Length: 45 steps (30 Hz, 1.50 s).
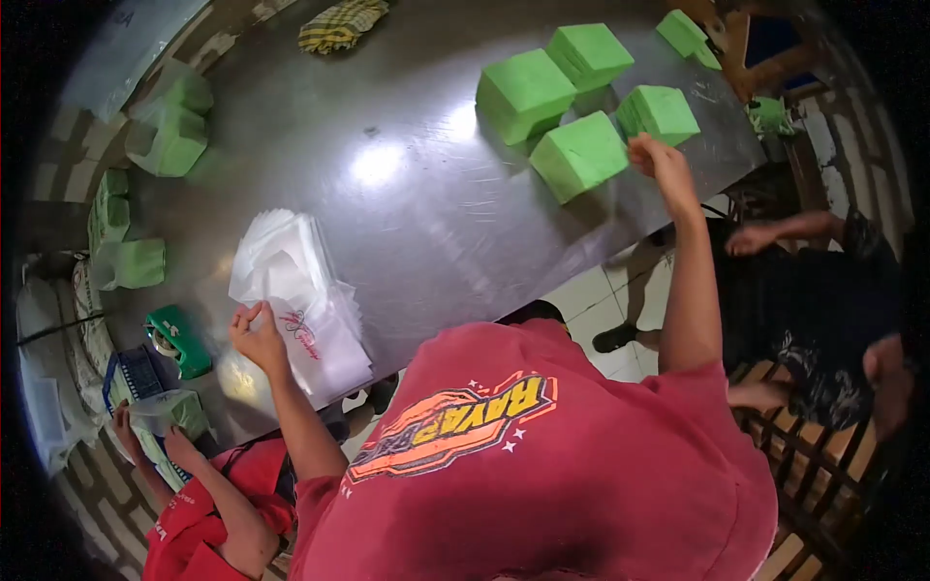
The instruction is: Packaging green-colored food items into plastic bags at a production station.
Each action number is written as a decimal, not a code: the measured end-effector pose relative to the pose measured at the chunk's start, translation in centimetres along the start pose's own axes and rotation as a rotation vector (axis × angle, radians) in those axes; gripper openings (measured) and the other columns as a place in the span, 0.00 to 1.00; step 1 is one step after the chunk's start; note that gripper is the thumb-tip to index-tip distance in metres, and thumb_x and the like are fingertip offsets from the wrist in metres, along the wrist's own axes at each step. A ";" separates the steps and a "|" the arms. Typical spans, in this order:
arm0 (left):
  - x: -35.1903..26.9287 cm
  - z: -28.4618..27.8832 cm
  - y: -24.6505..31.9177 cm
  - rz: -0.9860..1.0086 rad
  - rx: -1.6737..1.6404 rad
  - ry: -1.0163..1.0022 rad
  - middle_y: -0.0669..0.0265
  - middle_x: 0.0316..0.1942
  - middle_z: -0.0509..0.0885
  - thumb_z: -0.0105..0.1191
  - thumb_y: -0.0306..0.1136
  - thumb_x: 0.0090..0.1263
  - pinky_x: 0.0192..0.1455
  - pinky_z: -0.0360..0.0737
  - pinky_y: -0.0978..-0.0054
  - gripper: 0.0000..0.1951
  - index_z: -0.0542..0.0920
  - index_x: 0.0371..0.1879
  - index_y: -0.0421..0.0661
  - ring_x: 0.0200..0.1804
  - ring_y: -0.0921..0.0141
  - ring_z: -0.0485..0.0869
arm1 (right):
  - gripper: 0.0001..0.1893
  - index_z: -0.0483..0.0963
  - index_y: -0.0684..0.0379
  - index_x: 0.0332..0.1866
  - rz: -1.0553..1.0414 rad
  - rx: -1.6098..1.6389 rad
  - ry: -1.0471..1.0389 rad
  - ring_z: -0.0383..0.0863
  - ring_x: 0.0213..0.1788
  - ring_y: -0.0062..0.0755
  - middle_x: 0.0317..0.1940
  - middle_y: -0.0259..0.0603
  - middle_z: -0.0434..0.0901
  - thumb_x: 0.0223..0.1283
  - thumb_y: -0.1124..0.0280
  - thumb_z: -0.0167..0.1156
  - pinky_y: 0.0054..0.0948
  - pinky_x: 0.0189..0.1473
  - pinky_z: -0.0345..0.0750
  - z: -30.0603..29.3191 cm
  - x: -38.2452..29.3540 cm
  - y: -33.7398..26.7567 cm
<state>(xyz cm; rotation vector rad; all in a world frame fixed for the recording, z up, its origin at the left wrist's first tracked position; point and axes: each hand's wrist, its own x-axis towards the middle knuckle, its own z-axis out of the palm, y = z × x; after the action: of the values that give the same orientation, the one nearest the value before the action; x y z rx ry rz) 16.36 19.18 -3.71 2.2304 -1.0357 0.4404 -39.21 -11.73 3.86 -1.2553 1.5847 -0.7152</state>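
Note:
My left hand (258, 338) is at the mouth end of a fanned stack of white plastic bags (330, 341) with red print. Its fingers are curled near the top bag's edge; whether they pinch the film cannot be told. My right hand (661, 171) is raised at the right, fingers bent, beside the near corner of a green block-shaped pack (657, 112). Contact with the pack is unclear. Three more green packs, one nearer (579, 156), one larger (524, 94) and one farther (590, 54), stand close by on the metal table (414, 218).
A checked cloth (341, 25) lies at the far edge. Bagged green packs (178, 134) and a green tape dispenser (178, 341) are on the left. A co-worker in red (225, 501) handles a bagged pack at lower left. A person in dark clothes (814, 319) is at the right.

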 end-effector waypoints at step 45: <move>9.5 -11.5 24.6 0.596 -0.986 -0.707 0.69 0.32 0.80 0.54 0.32 0.67 0.35 0.75 0.77 0.07 0.78 0.35 0.41 0.33 0.78 0.77 | 0.06 0.74 0.65 0.32 -1.039 -0.415 -0.461 0.80 0.33 0.28 0.34 0.43 0.79 0.61 0.74 0.56 0.25 0.34 0.77 11.6 -16.9 -20.9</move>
<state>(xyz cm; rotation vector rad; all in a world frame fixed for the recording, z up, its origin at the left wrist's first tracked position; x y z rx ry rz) 2.99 9.46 19.87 1.1402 -1.7744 -0.5878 -20.19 -0.70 23.17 -2.3909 0.6307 -0.6305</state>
